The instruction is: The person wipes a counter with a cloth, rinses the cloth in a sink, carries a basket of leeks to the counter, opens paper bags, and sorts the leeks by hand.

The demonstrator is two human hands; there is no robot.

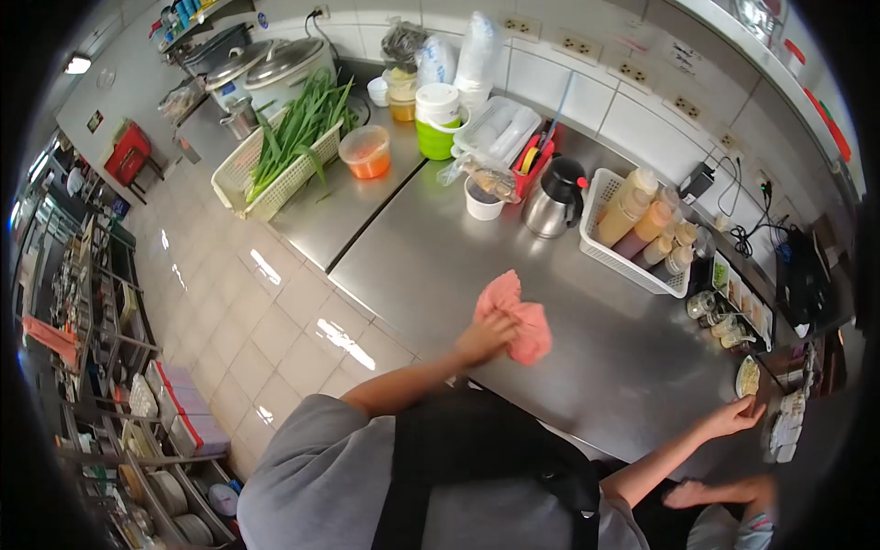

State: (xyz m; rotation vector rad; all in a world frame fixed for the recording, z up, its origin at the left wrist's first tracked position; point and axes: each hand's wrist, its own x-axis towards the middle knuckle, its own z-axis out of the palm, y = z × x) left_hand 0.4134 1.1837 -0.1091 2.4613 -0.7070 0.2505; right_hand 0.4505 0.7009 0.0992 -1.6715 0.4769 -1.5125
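Note:
My left hand [490, 339] is closed around a crumpled pink cloth [529, 332] on the steel counter [623, 376]. Out to the right, my right hand [731, 419] has its fingers at the near end of a small white oval dish [748, 377], which holds something yellowish and crumbly. The fingers seem to grip its rim, though the far side of the grip is hidden. Behind the cloth stand a steel thermos jug [554, 200] and a white tub [484, 200].
A white basket [632, 272] of sauce bottles stands at the back right, with small jars [724, 325] beside it. Leafy greens [298, 137] fill a basket at left, near a tub of orange liquid [367, 154]. Another person's hand [686, 495] shows at lower right.

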